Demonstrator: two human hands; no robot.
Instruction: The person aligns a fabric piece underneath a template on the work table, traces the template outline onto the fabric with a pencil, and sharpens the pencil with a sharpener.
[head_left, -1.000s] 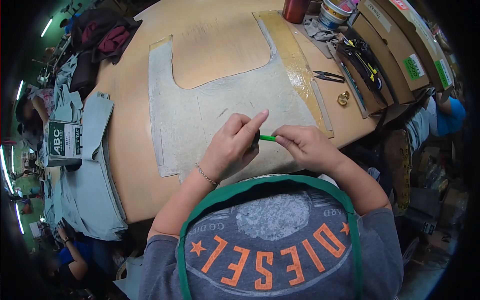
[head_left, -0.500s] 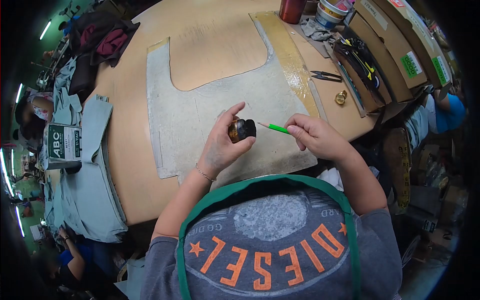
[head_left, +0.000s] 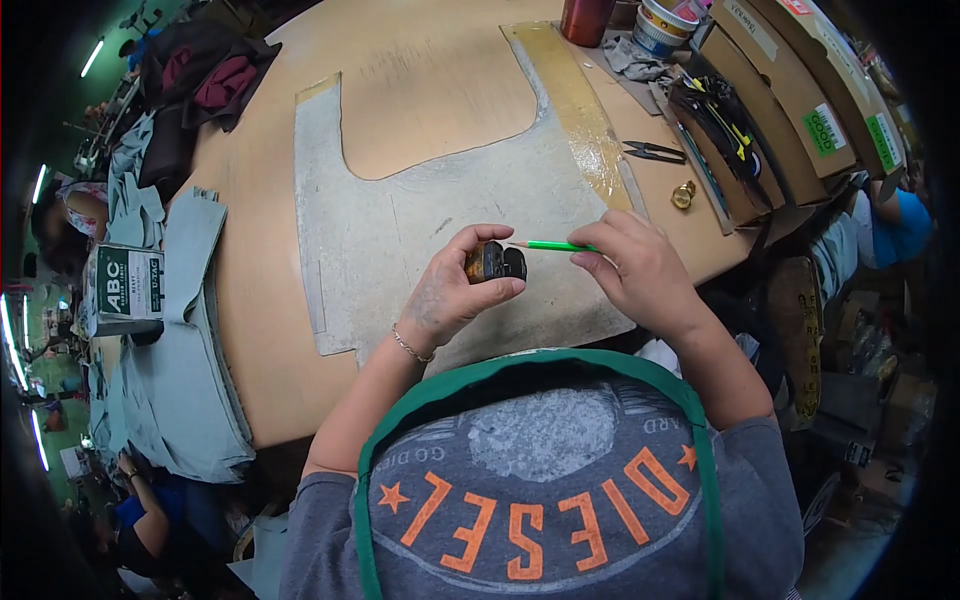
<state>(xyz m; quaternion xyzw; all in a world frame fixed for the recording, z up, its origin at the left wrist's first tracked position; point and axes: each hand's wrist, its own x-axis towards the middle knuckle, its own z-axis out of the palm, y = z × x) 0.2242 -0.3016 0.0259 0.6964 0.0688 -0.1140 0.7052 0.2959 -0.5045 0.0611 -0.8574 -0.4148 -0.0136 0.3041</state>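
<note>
My left hand [head_left: 455, 285] is closed around a small black-and-amber pencil sharpener [head_left: 492, 262], holding it by the sides between thumb and fingers. A green pencil [head_left: 548, 245] is pinched in my right hand [head_left: 635, 265]. Its bare wooden tip points left, close to my left fingertips and just above the sharpener's black end; whether it touches cannot be made out. Both hands are over a large pale pattern board [head_left: 400, 220] with a U-shaped cutout, lying on the wooden table [head_left: 250, 300]. Yellowish tape [head_left: 572, 100] covers part of its right arm.
Thread snips [head_left: 655, 152] and a brass-coloured weight [head_left: 683, 195] lie to the right, beside an open box of tools [head_left: 720, 140] and cardboard boxes [head_left: 780, 110]. On the left are stacked grey-green pieces [head_left: 185, 400], an ABC tin [head_left: 128, 285] and dark cloth [head_left: 190, 80]. Other people sit nearby.
The sharpener and my left hand have shifted slightly right, with the index finger now bent down. My right hand has risen and turned, so the pencil lies more level.
</note>
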